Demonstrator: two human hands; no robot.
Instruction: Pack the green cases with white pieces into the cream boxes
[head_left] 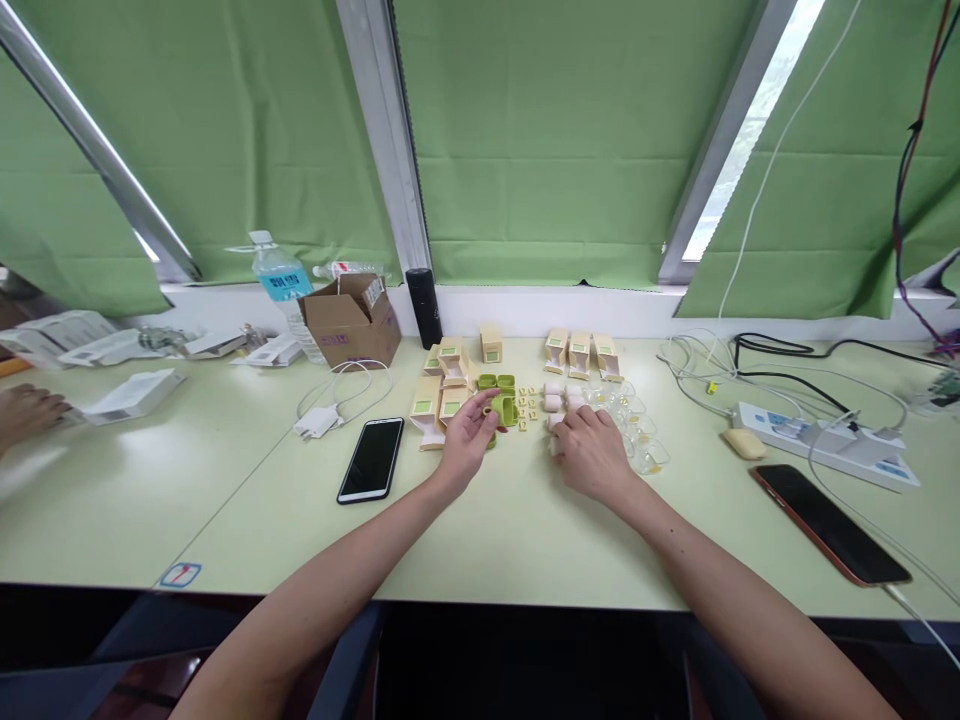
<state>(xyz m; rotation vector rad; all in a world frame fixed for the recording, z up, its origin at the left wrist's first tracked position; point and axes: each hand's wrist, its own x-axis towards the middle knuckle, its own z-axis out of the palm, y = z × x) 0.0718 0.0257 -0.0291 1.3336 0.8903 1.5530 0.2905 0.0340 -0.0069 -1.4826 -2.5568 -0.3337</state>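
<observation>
My left hand (468, 436) is closed in a pinch on a small yellow piece (487, 409), just left of several green square cups (507, 383). To the right of the cups stand small yellow clips (523, 404) in two columns. My right hand (594, 446) curls down over the pale pink pieces (553, 389), its fingertips closed at one pale pink block (555, 445). Clear plastic covers (654, 457) lie just right of that hand. Open cream-coloured small boxes (425, 407) with green windows stand left of and behind the cups.
A phone (372, 460) lies left, beside a white charger (317, 421). Behind are a cardboard box (352, 325), water bottle (281, 280) and black cylinder (424, 308). At right lie a power strip (825, 445), cables and another phone (829, 520). Another person's hand (30, 412) is far left.
</observation>
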